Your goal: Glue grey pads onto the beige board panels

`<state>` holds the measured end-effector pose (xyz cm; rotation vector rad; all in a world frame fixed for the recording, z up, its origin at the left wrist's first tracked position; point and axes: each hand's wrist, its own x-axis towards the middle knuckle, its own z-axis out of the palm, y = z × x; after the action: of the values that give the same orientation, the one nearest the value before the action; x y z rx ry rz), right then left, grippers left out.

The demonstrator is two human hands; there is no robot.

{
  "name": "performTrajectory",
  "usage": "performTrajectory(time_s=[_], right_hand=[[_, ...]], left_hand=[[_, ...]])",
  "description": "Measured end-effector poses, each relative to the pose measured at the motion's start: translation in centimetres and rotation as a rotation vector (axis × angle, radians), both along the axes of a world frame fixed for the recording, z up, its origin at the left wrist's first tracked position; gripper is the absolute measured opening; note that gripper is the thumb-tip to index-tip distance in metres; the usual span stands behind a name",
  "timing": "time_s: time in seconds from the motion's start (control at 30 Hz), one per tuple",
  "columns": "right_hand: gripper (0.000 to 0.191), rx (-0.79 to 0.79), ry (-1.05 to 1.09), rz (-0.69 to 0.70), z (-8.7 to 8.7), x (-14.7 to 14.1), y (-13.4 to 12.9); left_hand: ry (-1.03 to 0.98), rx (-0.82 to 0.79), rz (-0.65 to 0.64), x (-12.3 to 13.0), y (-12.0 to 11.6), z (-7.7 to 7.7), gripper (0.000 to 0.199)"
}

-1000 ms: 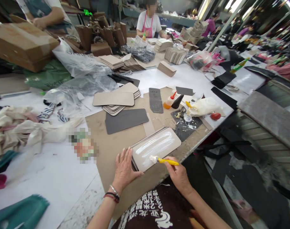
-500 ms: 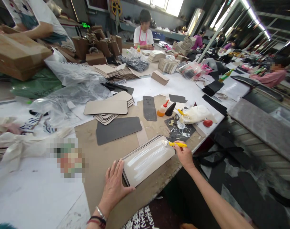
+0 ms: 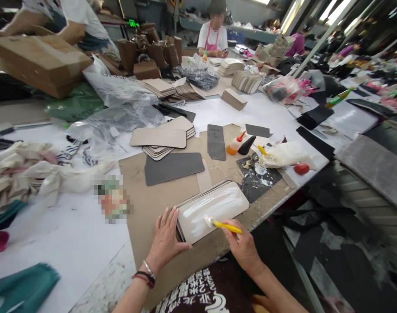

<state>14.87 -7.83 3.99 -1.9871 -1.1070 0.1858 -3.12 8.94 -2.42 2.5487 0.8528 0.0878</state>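
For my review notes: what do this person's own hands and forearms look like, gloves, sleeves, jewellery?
No gloves or sleeves show. The left hand has a silver-coloured bangle and dark and reddish bands at its wrist; the right hand wears nothing visible.

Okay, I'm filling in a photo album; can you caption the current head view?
Left hand steadying a stack of panels, right hand brushing white paste with a yellow-handled brush.
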Motion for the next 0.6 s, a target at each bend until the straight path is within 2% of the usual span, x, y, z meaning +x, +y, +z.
performTrajectory(time_s=[0.13, 0.23, 0.33, 0.4, 0.43, 0.53, 0.6], right_hand=[[0.018, 0.013, 0.251, 0.086, 0.1, -3.6, 3.3], [0.020, -0.006, 0.325, 0.098, -0.8, -3.1, 4.5], [0.023, 0.006, 0.198, -0.085, -1.3, -0.3, 3.8], [0.024, 0.015, 0.101, -0.200, -0.8, 1.3, 2.7], [0.023, 0.011, 0.078, -0.213, -0.4, 1.6, 2.1], [0.021, -0.044, 0.145, -0.108, 0.8, 0.2, 0.9], [0.019, -0.084, 0.236, -0.010, 1.0, -1.2, 0.6]], left_hand=[[0.028, -0.048, 0.012, 0.1, 0.1, 0.5, 0.109], [0.046, -0.075, 0.026, 0.1, 0.0, 0.6, 0.110], [0.042, -0.088, 0.032, 0.1, 0.0, 0.6, 0.110], [0.037, -0.090, 0.034, 0.1, -0.1, 0.6, 0.109], [0.033, -0.088, 0.033, 0.1, -0.1, 0.5, 0.109], [0.019, -0.075, 0.032, 0.0, -0.2, 0.4, 0.105], [0.011, -0.061, 0.036, 0.0, -0.2, 0.2, 0.102]])
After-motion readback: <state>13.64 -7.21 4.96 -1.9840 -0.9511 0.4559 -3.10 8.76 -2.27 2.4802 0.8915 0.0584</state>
